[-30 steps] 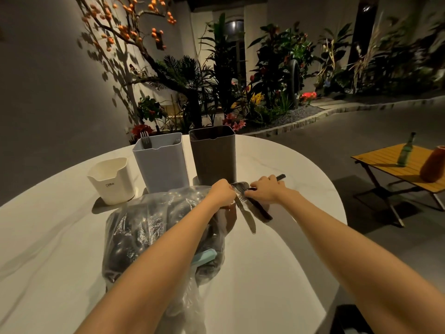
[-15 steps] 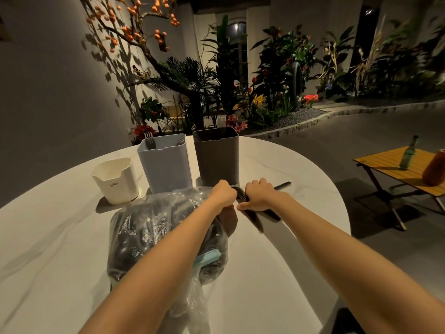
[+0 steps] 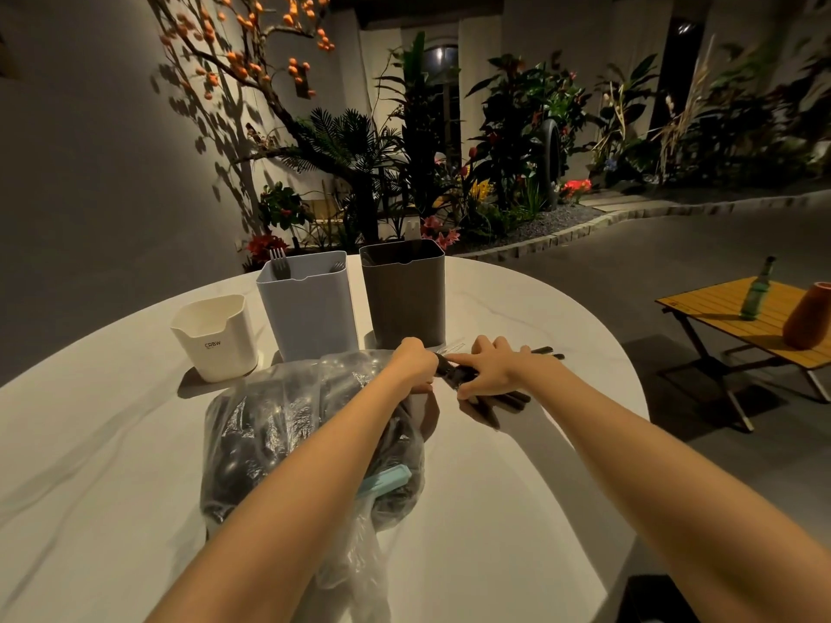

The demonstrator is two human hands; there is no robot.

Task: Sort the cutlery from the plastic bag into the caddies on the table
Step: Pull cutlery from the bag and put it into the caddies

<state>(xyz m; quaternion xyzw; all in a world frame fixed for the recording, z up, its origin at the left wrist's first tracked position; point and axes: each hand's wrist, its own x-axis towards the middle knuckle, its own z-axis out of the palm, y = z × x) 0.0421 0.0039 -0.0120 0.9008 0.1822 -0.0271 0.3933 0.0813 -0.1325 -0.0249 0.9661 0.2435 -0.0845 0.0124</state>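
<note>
A clear plastic bag (image 3: pixel 288 433) full of dark cutlery lies on the white round table (image 3: pixel 90 465). Behind it stand three caddies: a short white one (image 3: pixel 216 337), a tall pale blue one (image 3: pixel 308 308) with forks sticking out, and a tall dark grey one (image 3: pixel 404 294). My left hand (image 3: pixel 416 364) grips the bag's far end, right in front of the grey caddy. My right hand (image 3: pixel 490 368) holds a bundle of black-handled cutlery (image 3: pixel 508 400) just outside the bag; more handles poke out past my wrist.
A pale blue flat piece (image 3: pixel 386 483) shows through the bag near my left forearm. The table's curved right edge is close to my right arm. Beyond it stands a low yellow folding table (image 3: pixel 719 308) with a green bottle (image 3: pixel 757 292) and an orange vase (image 3: pixel 809 317).
My right hand has shifted its hold on the black-handled cutlery, and the blade seen earlier is now hidden. My left hand stays at the bag's end.
</note>
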